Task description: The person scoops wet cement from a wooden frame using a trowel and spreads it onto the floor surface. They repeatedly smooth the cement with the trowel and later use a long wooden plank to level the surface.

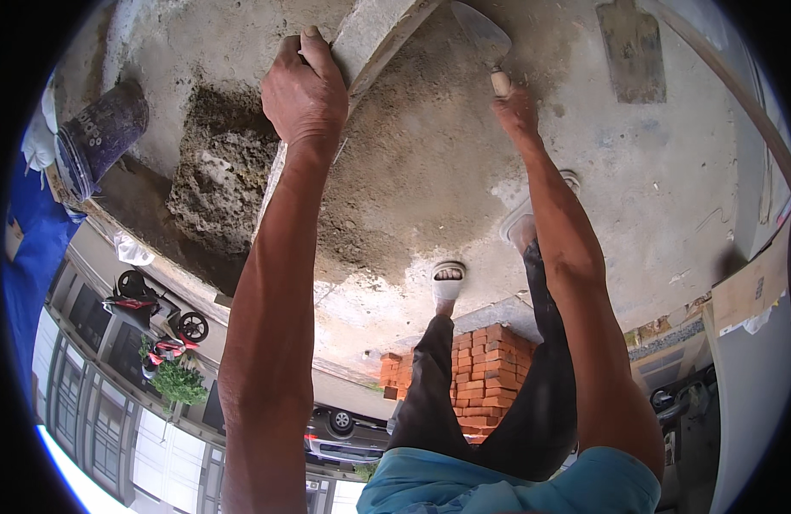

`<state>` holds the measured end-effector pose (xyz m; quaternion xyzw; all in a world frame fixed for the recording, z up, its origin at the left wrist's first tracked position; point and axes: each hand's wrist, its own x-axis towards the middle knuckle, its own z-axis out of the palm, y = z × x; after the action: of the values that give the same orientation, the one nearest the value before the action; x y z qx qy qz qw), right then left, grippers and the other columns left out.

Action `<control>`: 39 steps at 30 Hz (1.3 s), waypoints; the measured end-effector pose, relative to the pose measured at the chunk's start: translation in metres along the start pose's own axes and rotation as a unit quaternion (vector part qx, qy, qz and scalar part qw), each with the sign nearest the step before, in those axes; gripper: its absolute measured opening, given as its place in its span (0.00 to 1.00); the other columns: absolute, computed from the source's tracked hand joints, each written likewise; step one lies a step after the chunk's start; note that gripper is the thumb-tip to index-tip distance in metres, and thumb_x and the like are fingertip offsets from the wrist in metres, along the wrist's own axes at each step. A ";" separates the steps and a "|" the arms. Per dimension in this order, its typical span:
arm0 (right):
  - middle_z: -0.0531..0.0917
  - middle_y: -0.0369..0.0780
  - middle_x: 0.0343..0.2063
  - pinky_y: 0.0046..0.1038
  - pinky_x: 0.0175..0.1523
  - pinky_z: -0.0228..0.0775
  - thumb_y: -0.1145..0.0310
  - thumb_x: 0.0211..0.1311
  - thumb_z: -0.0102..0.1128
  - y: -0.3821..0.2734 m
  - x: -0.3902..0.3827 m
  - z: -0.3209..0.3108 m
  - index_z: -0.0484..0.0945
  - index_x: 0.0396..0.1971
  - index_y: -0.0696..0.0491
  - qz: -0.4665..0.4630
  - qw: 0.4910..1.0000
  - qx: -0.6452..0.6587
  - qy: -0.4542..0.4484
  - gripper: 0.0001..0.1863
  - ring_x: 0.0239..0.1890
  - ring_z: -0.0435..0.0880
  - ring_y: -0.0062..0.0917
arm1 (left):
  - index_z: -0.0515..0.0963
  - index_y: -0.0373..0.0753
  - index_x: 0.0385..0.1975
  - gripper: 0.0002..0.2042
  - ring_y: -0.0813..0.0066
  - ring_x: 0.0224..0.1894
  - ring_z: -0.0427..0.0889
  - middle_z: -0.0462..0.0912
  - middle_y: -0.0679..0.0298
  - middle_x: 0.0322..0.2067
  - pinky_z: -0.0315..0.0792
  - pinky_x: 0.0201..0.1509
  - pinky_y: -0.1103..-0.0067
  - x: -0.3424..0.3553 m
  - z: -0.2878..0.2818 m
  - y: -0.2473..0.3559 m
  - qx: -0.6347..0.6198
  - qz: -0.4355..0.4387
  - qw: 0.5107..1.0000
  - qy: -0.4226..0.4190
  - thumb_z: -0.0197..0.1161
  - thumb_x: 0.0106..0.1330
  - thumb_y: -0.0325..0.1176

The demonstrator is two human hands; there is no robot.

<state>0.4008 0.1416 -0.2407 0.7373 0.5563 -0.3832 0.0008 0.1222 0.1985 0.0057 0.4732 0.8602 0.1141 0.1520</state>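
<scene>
My right hand is closed around the wooden handle of a pointed trowel. The trowel's metal blade points up and left, over ground coated with damp sand or mortar. My left hand is closed with the thumb on top, at the left edge of a long, narrow, grey mortar-smeared beam. What its fingers hold, if anything, is hidden. The beam runs diagonally from the top edge down behind my left wrist. A dark heap of wet mortar or soil lies to the left of my left forearm.
A dirty dark bucket leans at the far left. A flat rectangular board lies at the upper right. Stacked orange bricks stand behind my sandalled feet. Motorbikes and a parked car are at the lower left.
</scene>
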 end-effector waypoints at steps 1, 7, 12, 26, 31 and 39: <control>0.84 0.48 0.32 0.39 0.40 0.76 0.66 0.47 0.67 0.004 0.000 -0.004 0.78 0.38 0.55 -0.003 1.000 0.000 -0.010 0.17 0.34 0.84 0.43 | 0.81 0.40 0.32 0.26 0.43 0.37 0.82 0.83 0.47 0.28 0.74 0.43 0.57 -0.003 -0.001 0.000 0.005 -0.002 1.000 0.002 0.43 0.70 0.55; 0.83 0.48 0.27 0.37 0.32 0.74 0.69 0.46 0.68 -0.044 -0.010 -0.047 0.76 0.35 0.59 0.008 0.873 0.476 0.106 0.16 0.26 0.82 0.40 | 0.81 0.40 0.31 0.25 0.44 0.37 0.82 0.83 0.48 0.28 0.73 0.44 0.58 -0.002 -0.003 -0.007 0.009 -0.006 1.000 0.019 0.42 0.70 0.54; 0.83 0.47 0.22 0.34 0.29 0.73 0.67 0.46 0.65 -0.005 0.007 0.006 0.79 0.32 0.60 -0.052 0.995 0.028 0.078 0.14 0.24 0.84 0.33 | 0.81 0.40 0.32 0.26 0.44 0.37 0.82 0.83 0.48 0.29 0.73 0.43 0.58 0.000 0.000 0.005 -0.004 -0.001 1.000 0.003 0.41 0.70 0.54; 0.83 0.41 0.24 0.31 0.30 0.74 0.71 0.48 0.64 0.018 -0.005 0.010 0.79 0.31 0.56 -0.038 0.990 0.116 0.066 0.09 0.25 0.83 0.30 | 0.80 0.39 0.31 0.25 0.44 0.36 0.82 0.83 0.49 0.27 0.74 0.42 0.58 0.000 -0.003 0.008 -0.013 -0.001 1.000 -0.011 0.43 0.70 0.53; 0.84 0.50 0.31 0.37 0.40 0.77 0.66 0.47 0.65 0.000 -0.007 -0.010 0.79 0.36 0.58 -0.043 0.997 0.051 -0.050 0.16 0.35 0.86 0.40 | 0.81 0.39 0.31 0.24 0.44 0.36 0.82 0.83 0.49 0.27 0.74 0.42 0.58 0.001 -0.006 0.004 0.000 -0.007 1.000 -0.007 0.43 0.70 0.53; 0.82 0.43 0.25 0.34 0.32 0.73 0.69 0.46 0.64 -0.024 0.003 -0.026 0.77 0.32 0.57 0.020 0.943 0.325 0.071 0.12 0.25 0.81 0.35 | 0.81 0.39 0.31 0.25 0.44 0.35 0.82 0.83 0.48 0.27 0.74 0.41 0.58 -0.001 -0.006 -0.003 0.000 -0.004 1.000 0.000 0.43 0.70 0.53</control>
<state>0.3957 0.1643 -0.2142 0.7339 0.3850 -0.4900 -0.2703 0.1184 0.1961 0.0100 0.4692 0.8624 0.1140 0.1523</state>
